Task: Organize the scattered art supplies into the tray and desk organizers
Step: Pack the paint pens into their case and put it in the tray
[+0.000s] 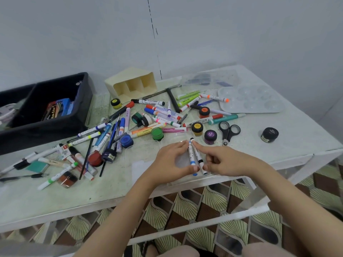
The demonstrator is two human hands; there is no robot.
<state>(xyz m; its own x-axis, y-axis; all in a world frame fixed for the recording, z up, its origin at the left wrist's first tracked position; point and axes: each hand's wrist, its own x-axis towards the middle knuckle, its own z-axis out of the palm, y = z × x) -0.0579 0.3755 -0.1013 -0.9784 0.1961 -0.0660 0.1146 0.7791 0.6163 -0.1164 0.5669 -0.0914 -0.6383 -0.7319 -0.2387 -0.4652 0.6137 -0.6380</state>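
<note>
Two white markers lie side by side near the table's front edge: a blue-capped marker (191, 154) and a black-capped marker (197, 156). My left hand (169, 162) pinches the blue one between forefinger and thumb. My right hand (220, 160) pinches the black one the same way. They seem to rest in a clear plastic tray (148, 164) that is hard to make out. A cream desk organizer (132, 84) lies tipped on its side at the back. A black bin (55, 102) stands at the back left.
Many markers, pens, brushes and small paint jars are strewn over the table's middle and left. Black scissors (228, 131), a black jar (269, 134) and a clear paint palette (250, 99) are on the right. The wall stands close behind.
</note>
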